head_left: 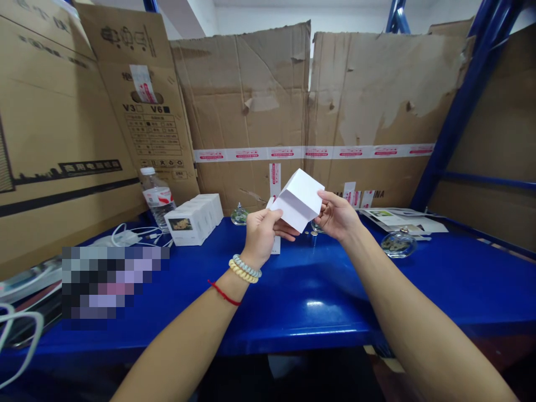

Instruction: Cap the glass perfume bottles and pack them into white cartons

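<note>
A small white box is held up in the air above the blue table, tilted, between both hands. My left hand grips its lower left side, thumb on the near face and fingers beneath. On the right edge, my right hand pinches the box between thumb and fingers. Behind the hands, a glass bottle stands left of the box, and another is partly hidden behind my right hand. A flat round glass bottle rests on the table to the right.
White boxes stand in a row at the back left, beside a water bottle. White cables and a blurred-out item lie at left. Printed sheets lie back right. Cardboard panels wall off the rear of the blue table.
</note>
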Demonstrator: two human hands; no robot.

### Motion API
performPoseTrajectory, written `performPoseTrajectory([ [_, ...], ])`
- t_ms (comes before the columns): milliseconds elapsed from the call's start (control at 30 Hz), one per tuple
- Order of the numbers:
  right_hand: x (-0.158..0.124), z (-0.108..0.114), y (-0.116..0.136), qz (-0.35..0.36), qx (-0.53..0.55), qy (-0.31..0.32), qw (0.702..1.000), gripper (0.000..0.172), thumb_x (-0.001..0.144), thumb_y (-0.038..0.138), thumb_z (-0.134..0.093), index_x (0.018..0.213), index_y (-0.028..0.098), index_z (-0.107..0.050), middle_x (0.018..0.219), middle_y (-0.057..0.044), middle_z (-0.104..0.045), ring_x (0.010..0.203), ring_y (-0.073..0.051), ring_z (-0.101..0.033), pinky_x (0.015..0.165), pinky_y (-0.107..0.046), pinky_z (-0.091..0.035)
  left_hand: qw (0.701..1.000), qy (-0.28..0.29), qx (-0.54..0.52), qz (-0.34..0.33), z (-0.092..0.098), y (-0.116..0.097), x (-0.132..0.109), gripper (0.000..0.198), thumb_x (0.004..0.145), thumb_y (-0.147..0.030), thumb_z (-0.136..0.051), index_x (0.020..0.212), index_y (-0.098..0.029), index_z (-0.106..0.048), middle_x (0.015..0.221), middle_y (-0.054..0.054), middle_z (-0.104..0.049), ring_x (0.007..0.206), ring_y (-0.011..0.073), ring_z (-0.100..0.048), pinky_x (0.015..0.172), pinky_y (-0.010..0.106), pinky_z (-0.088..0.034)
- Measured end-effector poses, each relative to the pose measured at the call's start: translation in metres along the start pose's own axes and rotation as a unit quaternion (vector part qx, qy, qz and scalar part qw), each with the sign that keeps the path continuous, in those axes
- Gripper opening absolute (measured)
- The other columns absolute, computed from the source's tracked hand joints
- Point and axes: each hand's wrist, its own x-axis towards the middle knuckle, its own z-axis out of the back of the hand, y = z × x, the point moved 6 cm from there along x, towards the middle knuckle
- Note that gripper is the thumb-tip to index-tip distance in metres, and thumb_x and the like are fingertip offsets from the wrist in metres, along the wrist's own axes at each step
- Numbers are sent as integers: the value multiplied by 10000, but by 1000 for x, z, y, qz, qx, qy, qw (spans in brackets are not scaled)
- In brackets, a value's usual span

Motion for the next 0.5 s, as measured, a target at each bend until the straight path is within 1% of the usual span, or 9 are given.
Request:
performPoseTrajectory([
  [133, 2, 3, -2, -14, -12, -10, 1000, 297, 604, 289, -757, 849, 173, -636, 626, -22, -620, 536, -113, -559, 408, -208, -476, 1000, 3, 1, 8, 0, 0, 1, 313, 609, -421, -586, 624, -111, -630, 548, 102, -666, 461, 216, -646, 392, 274, -494],
  [267, 2, 3, -2, -22, -17, -19, 999, 289, 595, 283, -761, 835, 170, -645, 683, -44, -657, 546, -111, -562, 402, -208, -468, 1000, -8, 12, 5, 3, 0, 4, 311, 595, -422, -536, 562, -123, -613, 518, 102, -649, 419, 211, -621, 340, 257, -416],
  [333, 0, 3, -2, -22, -22, -22, 999, 271, 600, 283, -759, 820, 165, -653, 677, -49, -665, 535, -109, -556, 397, -206, -458, 999, -21, 31, 1, 6, 1, 5, 299, 609, -420, -521, 525, -142, -590, 482, 83, -624, 376, 193, -585, 325, 250, -368],
  [400, -1, 2, 0, -9, -37, -18, 999, 257, 614, 295, -748, 807, 153, -655, 649, -48, -661, 518, -101, -550, 392, -199, -440, 997, -49, 58, -27, 11, -1, 5, 300, 644, -417, -505, 475, -172, -543, 391, 33, -536, 326, 159, -521, 329, 240, -319],
  [467, -2, 1, 4, 17, -62, -10, 998, 268, 624, 314, -738, 809, 139, -653, 629, -46, -660, 508, -97, -552, 390, -196, -419, 987, -89, 101, -84, 19, -8, 5, 323, 689, -402, -492, 438, -199, -481, 325, -19, -412, 304, 119, -442, 360, 232, -284],
  [500, -2, 1, 6, 31, -74, -8, 997, 282, 622, 324, -738, 811, 135, -649, 623, -47, -661, 507, -99, -557, 390, -196, -410, 978, -110, 128, -119, 23, -13, 4, 339, 712, -389, -483, 428, -207, -450, 322, -34, -370, 314, 103, -410, 384, 231, -278],
])
